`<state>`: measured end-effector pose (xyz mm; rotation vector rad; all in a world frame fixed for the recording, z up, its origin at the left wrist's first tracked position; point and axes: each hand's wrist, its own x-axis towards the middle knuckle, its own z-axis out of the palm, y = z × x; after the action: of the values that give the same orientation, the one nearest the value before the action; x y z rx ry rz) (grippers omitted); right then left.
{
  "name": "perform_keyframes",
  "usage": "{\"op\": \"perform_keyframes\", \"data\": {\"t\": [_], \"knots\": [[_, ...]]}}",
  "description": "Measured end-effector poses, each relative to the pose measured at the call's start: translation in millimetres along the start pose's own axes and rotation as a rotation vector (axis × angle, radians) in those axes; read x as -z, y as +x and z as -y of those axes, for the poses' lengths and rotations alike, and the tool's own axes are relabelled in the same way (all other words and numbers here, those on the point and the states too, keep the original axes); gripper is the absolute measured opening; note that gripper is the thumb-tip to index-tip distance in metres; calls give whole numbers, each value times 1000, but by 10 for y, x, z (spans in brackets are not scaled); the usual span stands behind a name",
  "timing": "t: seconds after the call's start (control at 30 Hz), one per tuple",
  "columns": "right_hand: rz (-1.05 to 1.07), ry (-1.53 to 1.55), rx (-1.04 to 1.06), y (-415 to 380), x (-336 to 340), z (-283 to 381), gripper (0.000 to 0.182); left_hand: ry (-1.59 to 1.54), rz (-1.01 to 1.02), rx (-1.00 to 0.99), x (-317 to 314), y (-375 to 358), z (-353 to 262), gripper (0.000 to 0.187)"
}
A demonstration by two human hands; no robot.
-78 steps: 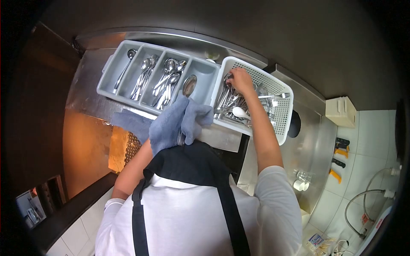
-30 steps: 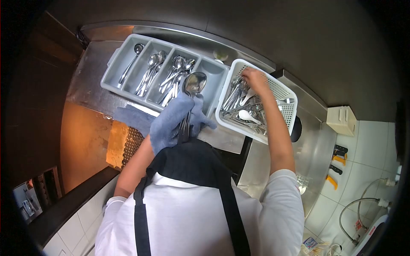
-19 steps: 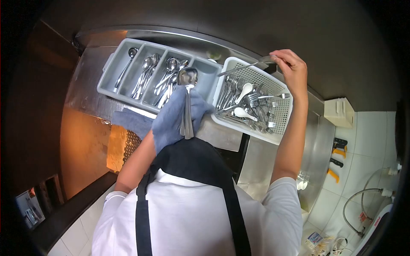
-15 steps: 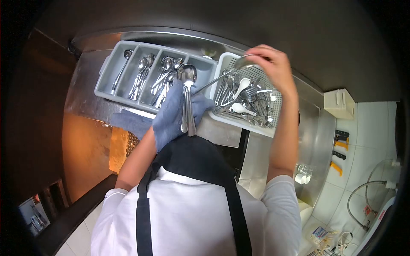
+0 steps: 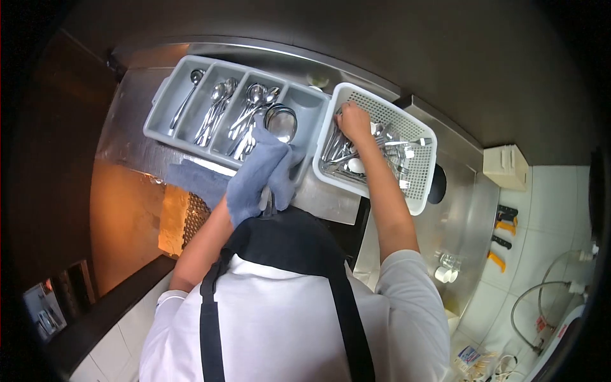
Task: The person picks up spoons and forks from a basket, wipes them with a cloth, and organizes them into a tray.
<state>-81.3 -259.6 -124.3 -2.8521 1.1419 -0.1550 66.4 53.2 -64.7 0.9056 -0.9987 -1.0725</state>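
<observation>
Our left hand (image 5: 247, 190), wrapped in a blue cloth (image 5: 270, 162), has its fingers clamped through the cloth on large spoons (image 5: 282, 124), their bowls over the near edge of the grey tray (image 5: 307, 105). Our right hand (image 5: 355, 122) reaches into the white basket (image 5: 418, 181), just right of the tray, touching the cutlery (image 5: 334, 148); we cannot tell whether its fingers are apart or together. The tray, on the steel bench (image 5: 135, 124), holds a small ladle (image 5: 183, 107) in its leftmost compartment and smaller spoons (image 5: 212, 118) in the next two.
</observation>
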Motion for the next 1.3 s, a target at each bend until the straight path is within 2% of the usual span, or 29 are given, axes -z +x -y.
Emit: {"op": "perform_keyframes", "data": {"t": [0.1,0.17,0.23,0.3,0.37,0.4,0.47,0.5,0.53,0.6,0.63,0.7,0.73,0.77,0.8,0.87,0.93,1.03,1.1,1.17,1.2,1.27,1.3], "knots": [[58,-42,-68,17,-134,65,31,-216,-130,143,89,-166,103,39],[136,-24,-86,34,-101,-7,34,29,-213,60,53,-198,70,37],[235,-10,-89,51,34,1,39,598,-257,-186,-37,-166,-78,35],[355,2,-81,79,236,40,48,315,-272,14,-104,-166,-354,35],[409,-26,-48,60,249,7,53,-201,-326,205,-58,-143,-362,37],[393,-17,-27,50,220,-27,53,-576,-374,297,1,-120,-288,39],[367,3,20,29,153,-96,54,-551,-345,281,44,-149,-171,43],[326,60,81,39,120,-143,52,-154,-267,163,3,-192,-204,44],[401,199,1,67,109,-214,50,239,-184,41,-25,-222,-242,46],[548,480,-153,130,99,-326,46,627,-145,-92,-58,-207,-387,48],[463,614,-198,137,93,-366,34,820,-125,-160,-70,-195,-436,49],[365,894,-240,214,176,-477,27,67,-186,29,-30,-214,-296,47],[317,1033,-262,226,251,-496,23,28,-196,56,-52,-209,-308,42],[232,996,-210,212,316,-511,20,-12,-207,84,-73,-204,-320,38],[145,958,-159,201,416,-515,18,289,-195,45,-173,-130,-489,32],[-57,816,-109,159,718,-426,16,286,-138,22,-274,-30,-676,31],[-279,605,-111,15,1152,-199,15,-287,-70,88,-284,27,-653,32],[-669,665,-62,-73,1514,-27,15,-1021,-62,325,-205,143,-253,37],[-693,947,-87,-145,1639,115,14,92,256,167,-173,318,-431,39],[-651,1207,-87,-255,1784,368,13,228,212,236,-321,422,-609,41],[-588,1290,-85,-295,1757,471,13,-196,17,393,-475,430,-634,42],[-342,1338,-91,-407,1751,734,18,-646,-195,543,-556,447,-593,41],[-229,1327,-57,-395,1670,814,20,-673,-207,548,-528,443,-497,39]]}}
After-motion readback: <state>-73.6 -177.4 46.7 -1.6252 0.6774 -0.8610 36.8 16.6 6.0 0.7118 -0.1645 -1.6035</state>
